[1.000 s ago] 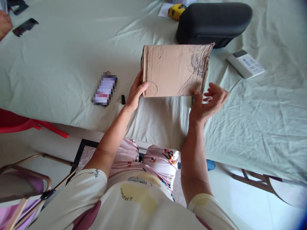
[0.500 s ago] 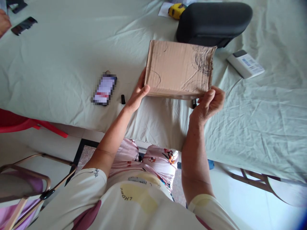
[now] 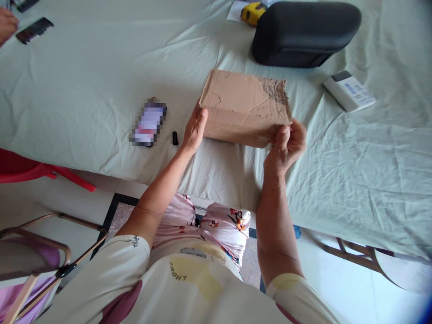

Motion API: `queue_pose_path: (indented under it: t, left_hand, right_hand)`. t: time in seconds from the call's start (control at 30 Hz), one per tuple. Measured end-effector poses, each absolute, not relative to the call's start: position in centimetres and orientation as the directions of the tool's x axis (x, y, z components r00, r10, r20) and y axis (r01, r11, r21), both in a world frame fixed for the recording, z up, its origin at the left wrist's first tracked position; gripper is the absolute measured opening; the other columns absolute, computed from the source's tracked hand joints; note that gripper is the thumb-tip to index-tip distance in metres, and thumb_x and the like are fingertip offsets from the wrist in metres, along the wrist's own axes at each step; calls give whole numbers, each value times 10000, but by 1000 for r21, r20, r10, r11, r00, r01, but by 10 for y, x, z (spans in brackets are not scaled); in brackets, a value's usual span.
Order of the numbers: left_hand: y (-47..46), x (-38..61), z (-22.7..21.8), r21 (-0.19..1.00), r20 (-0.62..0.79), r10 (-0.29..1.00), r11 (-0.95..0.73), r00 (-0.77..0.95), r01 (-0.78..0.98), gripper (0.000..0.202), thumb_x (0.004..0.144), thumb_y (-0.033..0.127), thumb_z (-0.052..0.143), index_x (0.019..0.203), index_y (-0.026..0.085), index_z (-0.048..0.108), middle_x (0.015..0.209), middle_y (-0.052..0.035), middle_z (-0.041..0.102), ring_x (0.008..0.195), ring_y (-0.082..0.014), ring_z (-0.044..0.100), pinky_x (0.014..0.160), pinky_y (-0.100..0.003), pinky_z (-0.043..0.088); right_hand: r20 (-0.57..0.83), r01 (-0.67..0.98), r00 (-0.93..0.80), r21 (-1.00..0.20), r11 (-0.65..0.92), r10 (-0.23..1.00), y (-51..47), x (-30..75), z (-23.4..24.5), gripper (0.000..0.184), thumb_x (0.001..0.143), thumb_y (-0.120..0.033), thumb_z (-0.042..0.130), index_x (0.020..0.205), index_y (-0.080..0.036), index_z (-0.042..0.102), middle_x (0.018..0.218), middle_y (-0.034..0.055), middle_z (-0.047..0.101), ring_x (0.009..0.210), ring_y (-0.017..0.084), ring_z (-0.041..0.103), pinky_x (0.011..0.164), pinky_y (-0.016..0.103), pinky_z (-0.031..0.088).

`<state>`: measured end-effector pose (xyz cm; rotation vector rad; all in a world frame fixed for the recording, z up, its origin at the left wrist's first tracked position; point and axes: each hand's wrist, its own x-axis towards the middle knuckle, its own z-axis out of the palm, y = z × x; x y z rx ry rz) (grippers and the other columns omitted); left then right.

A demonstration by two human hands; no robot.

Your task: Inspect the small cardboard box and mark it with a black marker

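Looking down from the head view, the left hand (image 3: 194, 130) and right hand (image 3: 285, 146) grip opposite ends of a creased cardboard box (image 3: 245, 105) tilted just over the cloth-covered surface (image 3: 84, 90), seemingly light, stiff, best held at its ends.

- Phone (image 3: 148, 123), screen blurred, lies on the pale green cloth (image 3: 84, 81) off to the left of the grip.
- Small black cap (image 3: 174, 137) sits just beside the phone, nearer the grip.
- Black case (image 3: 303, 33) rests beyond the grip, with a yellow tape measure (image 3: 252, 12) at its left end.
- White labelled device (image 3: 349, 91) lies to the right.
- Another person's hand (image 3: 6, 24) and a dark phone (image 3: 34, 29) are at far left.
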<state>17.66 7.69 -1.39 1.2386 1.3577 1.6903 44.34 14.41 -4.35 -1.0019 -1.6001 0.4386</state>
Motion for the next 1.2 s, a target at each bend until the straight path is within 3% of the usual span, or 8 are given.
queue_pose_path:
  t: [0.17, 0.37, 0.63, 0.77, 0.9, 1.0, 1.1, 1.2]
  left_hand:
    - [78, 170, -11, 971, 171, 850, -231, -497, -61, 848, 910, 936, 549, 1374, 246, 718, 1490, -110, 691, 1674, -327, 446, 1394, -475, 396]
    - [79, 168, -12, 972, 104, 847, -198, -521, -129, 684, 925, 856, 652, 1296, 284, 712, 1438, -80, 737, 1593, -300, 549, 1303, -452, 519]
    - [73, 173, -6, 965, 201, 891, -251, -408, -72, 744, 808, 836, 792, 1388, 383, 687, 1603, -27, 680, 1635, -315, 514, 1374, -520, 439]
    - [76, 174, -13, 961, 233, 892, -272, -388, -49, 892, 786, 794, 850, 1549, 412, 593, 1689, -21, 599, 1714, -315, 395, 1399, -498, 393]
    - [85, 170, -34, 927, 376, 851, -349, -367, 140, 977, 834, 788, 820, 1668, 443, 444, 1766, -35, 501, 1740, -339, 332, 1323, -519, 489]
    - [90, 165, -48, 870, 485, 803, -403, -346, 285, 906, 888, 836, 723, 1664, 461, 444, 1738, -42, 535, 1654, -331, 483, 1250, -487, 561]
    - [89, 159, -51, 844, 522, 760, -395, -386, 363, 769, 950, 823, 643, 1611, 445, 536, 1587, -56, 672, 1494, -295, 648, 1205, -437, 590]
    - [86, 156, -49, 841, 519, 758, -369, -395, 395, 675, 988, 791, 608, 1564, 439, 595, 1445, -56, 741, 1422, -265, 692, 1206, -409, 581]
  right_hand:
    - [660, 396, 17, -694, 601, 751, 135, 435, -38, 685, 1078, -741, 371, 1521, -294, 641, 1216, 113, 698, 1152, 291, 723, 940, 506, 628]
    - [649, 403, -85, -671, 622, 756, 132, 436, -38, 708, 1075, -670, 430, 1720, -380, 399, 1633, 158, 562, 1344, 309, 677, 980, 521, 633]
    - [658, 487, -102, -621, 614, 746, 133, 436, -29, 717, 1112, -601, 372, 1783, -376, 257, 1684, 183, 515, 1573, 351, 547, 1096, 600, 605]
    - [667, 443, -70, -645, 623, 742, 140, 441, -41, 724, 1108, -643, 382, 1763, -342, 311, 1668, 175, 538, 1547, 367, 574, 1117, 633, 607]
    - [652, 278, 55, -737, 616, 756, 148, 445, -55, 665, 1050, -666, 567, 1631, -345, 525, 1575, 161, 624, 1454, 360, 650, 1124, 614, 621]
    - [647, 144, 132, -762, 631, 751, 148, 446, -54, 638, 989, -720, 637, 1530, -383, 621, 1499, 87, 655, 1428, 350, 671, 1109, 616, 631]
    - [623, 147, 125, -781, 607, 772, 142, 445, -44, 627, 998, -763, 579, 1493, -385, 657, 1418, 68, 671, 1382, 328, 696, 1055, 583, 660]
    - [632, 191, 110, -771, 608, 767, 138, 444, -37, 600, 1029, -760, 523, 1461, -373, 678, 1325, 78, 687, 1272, 302, 743, 986, 538, 682]
